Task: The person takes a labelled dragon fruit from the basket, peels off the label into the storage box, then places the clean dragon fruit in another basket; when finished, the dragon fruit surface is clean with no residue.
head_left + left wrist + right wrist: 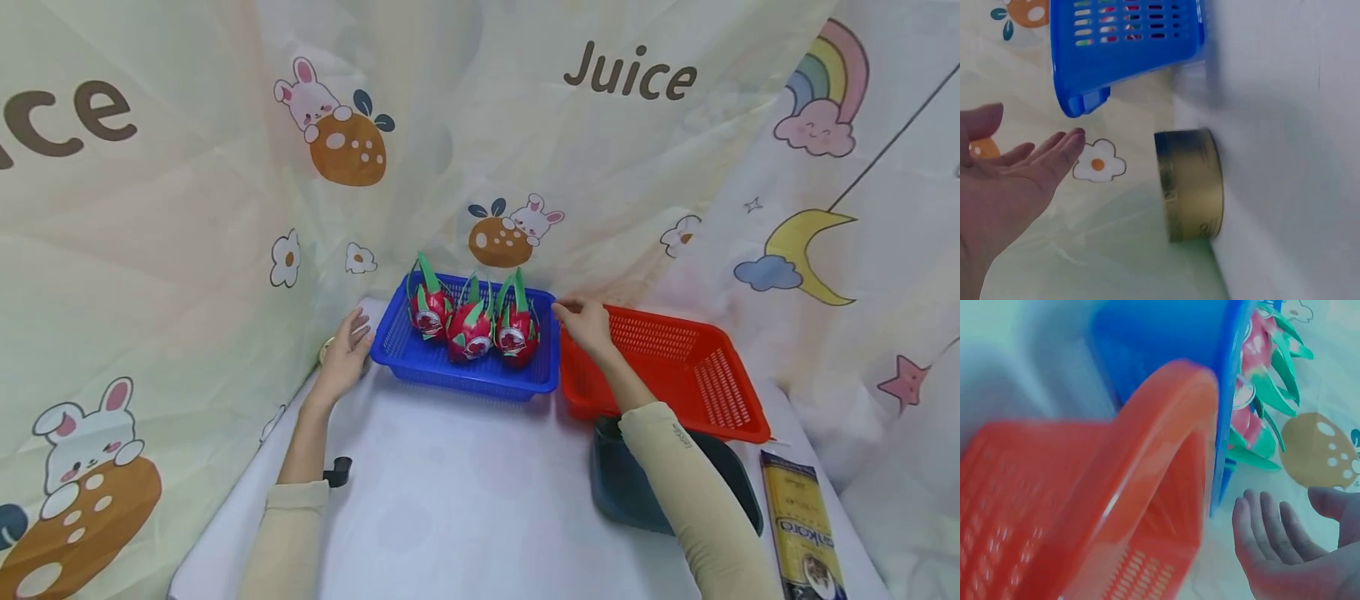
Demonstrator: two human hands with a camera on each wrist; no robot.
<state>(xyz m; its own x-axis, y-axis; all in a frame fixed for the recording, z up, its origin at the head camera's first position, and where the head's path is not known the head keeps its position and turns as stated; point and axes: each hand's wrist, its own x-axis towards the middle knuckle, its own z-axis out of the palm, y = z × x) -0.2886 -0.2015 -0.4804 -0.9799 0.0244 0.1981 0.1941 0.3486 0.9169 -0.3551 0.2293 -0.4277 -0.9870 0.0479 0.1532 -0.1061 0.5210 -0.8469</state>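
A blue plastic basket [465, 379] stands on the white table near the back curtain, holding three red dragon fruits [517, 337] with green leaf tips. Off its left end is my left hand [347, 354], fingers extended and nothing in them. The left wrist view shows a small gap between those fingertips and the basket's lip. My right hand [587, 323] is at the basket's right end, fingertips close to the rim. Seen from the right wrist, this hand [1291, 540] has loosely bent, spread fingers with nothing between them.
A red plastic basket [727, 383] adjoins the blue one on the right, beneath my right forearm. In front of it stands a dark basin [626, 500], partly covered by the sleeve. A yellow packet [806, 525] lies at the right edge. By my left hand sits a gold can [1194, 184].
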